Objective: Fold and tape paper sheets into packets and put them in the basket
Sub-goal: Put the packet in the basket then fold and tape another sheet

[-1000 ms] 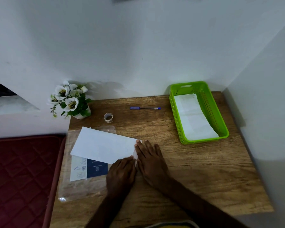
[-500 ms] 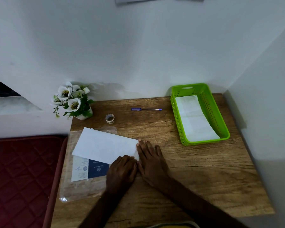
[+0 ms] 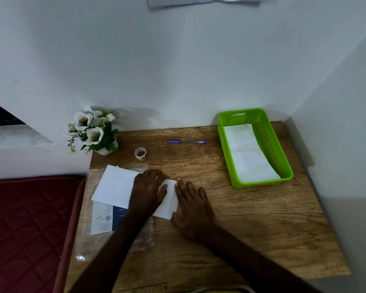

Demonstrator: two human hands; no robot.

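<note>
A folded white paper sheet [image 3: 114, 186] lies on the wooden table [image 3: 251, 218], left of centre. My left hand [image 3: 147, 192] lies flat on the sheet's middle, fingers pointing away from me. My right hand [image 3: 191, 205] presses flat on the table at the sheet's right edge, fingers straight. A small roll of clear tape [image 3: 140, 153] stands behind the sheet. The green basket [image 3: 283, 157] sits at the back right with a folded white paper packet [image 3: 247, 153] inside it.
A blue pen [image 3: 186, 142] lies near the back wall. White flowers in a pot [image 3: 93, 132] stand at the back left corner. A clear plastic sleeve with a blue and white card [image 3: 106, 218] lies under the sheet. A red mattress [image 3: 25, 229] borders the table's left.
My left hand has slid forward from the sheet's near right corner onto its middle. The right hand stays at the sheet's right edge. The camera has tilted a little.
</note>
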